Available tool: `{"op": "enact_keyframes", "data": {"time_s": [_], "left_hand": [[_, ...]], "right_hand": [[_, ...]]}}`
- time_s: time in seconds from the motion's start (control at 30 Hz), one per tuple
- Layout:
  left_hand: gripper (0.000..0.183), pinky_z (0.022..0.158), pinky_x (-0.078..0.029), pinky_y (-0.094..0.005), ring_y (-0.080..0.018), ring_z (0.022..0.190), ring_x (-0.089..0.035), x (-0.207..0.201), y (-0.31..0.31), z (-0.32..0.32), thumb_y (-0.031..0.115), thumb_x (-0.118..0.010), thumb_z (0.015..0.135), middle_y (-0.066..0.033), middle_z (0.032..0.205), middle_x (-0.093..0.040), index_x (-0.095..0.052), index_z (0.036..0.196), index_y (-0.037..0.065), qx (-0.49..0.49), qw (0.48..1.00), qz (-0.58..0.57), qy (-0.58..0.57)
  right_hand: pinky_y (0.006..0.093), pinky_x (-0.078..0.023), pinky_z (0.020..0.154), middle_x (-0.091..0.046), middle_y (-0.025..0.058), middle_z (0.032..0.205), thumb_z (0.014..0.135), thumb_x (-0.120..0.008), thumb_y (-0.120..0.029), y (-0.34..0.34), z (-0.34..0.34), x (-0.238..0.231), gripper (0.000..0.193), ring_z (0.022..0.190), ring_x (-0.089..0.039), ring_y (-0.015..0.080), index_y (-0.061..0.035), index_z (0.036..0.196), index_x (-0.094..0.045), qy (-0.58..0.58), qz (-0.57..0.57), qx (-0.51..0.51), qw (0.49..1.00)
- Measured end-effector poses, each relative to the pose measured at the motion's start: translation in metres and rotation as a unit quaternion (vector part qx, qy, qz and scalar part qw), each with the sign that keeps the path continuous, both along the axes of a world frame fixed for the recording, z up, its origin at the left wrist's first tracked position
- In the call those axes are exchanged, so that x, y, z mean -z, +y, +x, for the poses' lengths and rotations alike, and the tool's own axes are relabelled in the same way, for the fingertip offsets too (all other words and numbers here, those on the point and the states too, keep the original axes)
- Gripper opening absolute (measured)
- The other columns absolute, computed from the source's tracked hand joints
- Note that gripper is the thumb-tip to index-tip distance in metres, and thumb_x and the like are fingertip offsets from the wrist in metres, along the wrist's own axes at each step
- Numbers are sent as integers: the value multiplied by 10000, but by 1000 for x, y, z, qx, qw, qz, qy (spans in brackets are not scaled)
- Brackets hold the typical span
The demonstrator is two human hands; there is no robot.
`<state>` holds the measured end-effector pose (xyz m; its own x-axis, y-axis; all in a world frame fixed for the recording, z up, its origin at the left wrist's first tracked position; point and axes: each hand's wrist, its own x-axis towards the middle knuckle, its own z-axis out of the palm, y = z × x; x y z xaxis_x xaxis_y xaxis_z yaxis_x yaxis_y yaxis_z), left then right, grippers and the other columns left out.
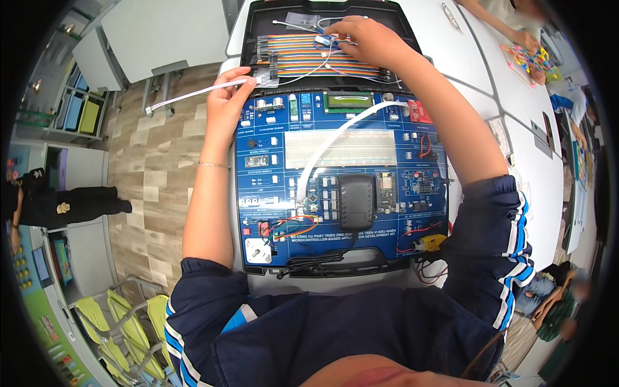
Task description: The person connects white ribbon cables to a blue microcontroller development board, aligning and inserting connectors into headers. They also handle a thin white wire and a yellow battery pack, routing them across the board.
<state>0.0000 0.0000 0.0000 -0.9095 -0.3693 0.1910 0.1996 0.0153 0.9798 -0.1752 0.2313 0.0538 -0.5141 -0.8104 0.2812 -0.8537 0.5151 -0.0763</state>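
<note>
Head view: my left hand (227, 97) has thumb and fingers pinched together on a white cable (184, 98), at the left of the black case lid (259, 20); one cable end extends left. My right hand (374, 45), fingers partly curled, is over the rainbow jumper wires (303, 55) in the lid; whether it grips anything, I cannot tell. Nearer lies the blue microcontroller kit board (258, 187), a black power adapter (356, 201) on it.
</note>
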Motion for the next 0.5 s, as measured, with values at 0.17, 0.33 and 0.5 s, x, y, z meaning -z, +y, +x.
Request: {"op": "enact_keyframes", "data": {"time_s": [0.17,0.33,0.5], "left_hand": [[218,670,-408,-182,-52,783,-544,4,-3,0,125,-638,843,-14,850,-618,-582,1034,37,-1,999,-42,-16],[177,659,-400,-190,-50,763,-534,1,-4,-5,178,-591,883,-14,834,-615,-587,1000,45,17,991,-131,-19],[173,656,-404,-201,-67,775,-550,-15,-7,2,196,-604,867,-25,795,-637,-662,898,36,11,958,-258,-123]], "right_hand": [[347,-502,761,-586,76,957,820,-615,-146,-2,-8,7,189,900,-595,228,-129,1001,-668,34,19,-38,999],[334,-494,763,-597,76,890,819,-590,-119,17,-24,-1,106,865,-598,238,-45,879,-638,94,-47,-102,989],[304,-484,558,-627,106,660,686,-669,-95,43,18,-59,104,577,-593,186,-15,742,-633,-188,-109,37,975]]}}
